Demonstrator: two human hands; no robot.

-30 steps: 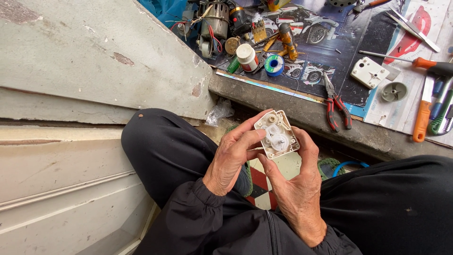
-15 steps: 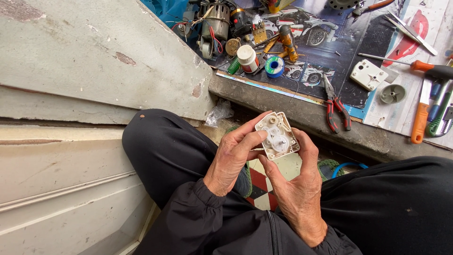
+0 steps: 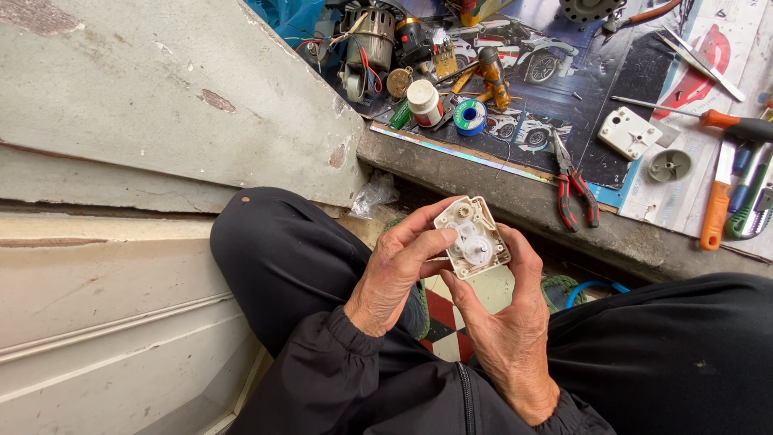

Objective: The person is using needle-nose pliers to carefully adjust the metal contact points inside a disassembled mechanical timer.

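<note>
white plastic, that is what both hands are busy with: a small open gearbox housing [image 3: 472,237], squarish, held up over the lap with its little white gears facing the camera. the left hand [image 3: 400,274] has its grip closed round the housing's near-left edge, thumb laid across the front by the gears, fingers curled behind where they cannot be seen. the right hand [image 3: 509,338] cups it from below and from the right, grip also closed on it, fingertips tucked out of sight behind the case. which gear the thumb presses is hard to make out.

black trousers and a black jacket sleeve fill the lower part of the view and hide most of the red and white tiled floor [image 3: 441,322] under the hands; a green and blue ring-shaped thing shows just past the right wrist, half covered by the knee.

beyond the housing runs a concrete ledge with a glossy car poster [image 3: 564,72] spread on it. on that lie red-handled pliers [image 3: 573,189], a white square cover plate [image 3: 629,133], a grey round knob [image 3: 670,165], a white-capped bottle [image 3: 423,102], a blue spool of solder [image 3: 469,117] and a small motor with wires [image 3: 369,40]. an orange-handled screwdriver [image 3: 715,121] is cut off at the right edge, as are the tools beside it. a crumpled clear bag [image 3: 374,193] sits under the ledge.
</note>
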